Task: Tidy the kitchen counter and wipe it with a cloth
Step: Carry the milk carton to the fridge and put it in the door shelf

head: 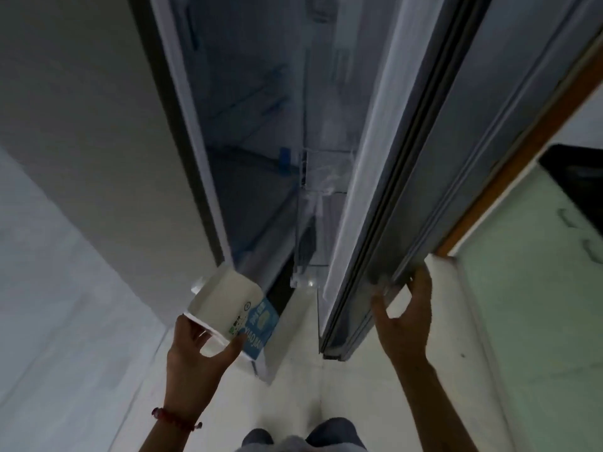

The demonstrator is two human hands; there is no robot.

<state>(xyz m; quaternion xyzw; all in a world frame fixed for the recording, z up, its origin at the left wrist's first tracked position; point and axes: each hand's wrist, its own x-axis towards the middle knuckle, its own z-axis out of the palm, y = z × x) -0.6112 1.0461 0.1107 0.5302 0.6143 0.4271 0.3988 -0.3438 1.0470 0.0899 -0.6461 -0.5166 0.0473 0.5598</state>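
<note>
The left hand point(192, 350) grips a white-and-blue carton point(235, 313) by its base. The right hand point(403, 308) clasps the fridge door point(424, 164) edge, just right of the carton.

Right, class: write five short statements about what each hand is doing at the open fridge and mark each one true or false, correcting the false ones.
1. The left hand holds a white and blue carton. True.
2. The right hand holds a cloth. False: it grips the edge of the grey fridge door.
3. The fridge door is shut. False: it stands open.
4. A red bead bracelet sits on the left wrist. True.
5. The carton stands on a fridge shelf. False: it is in the hand, outside the fridge.
</note>
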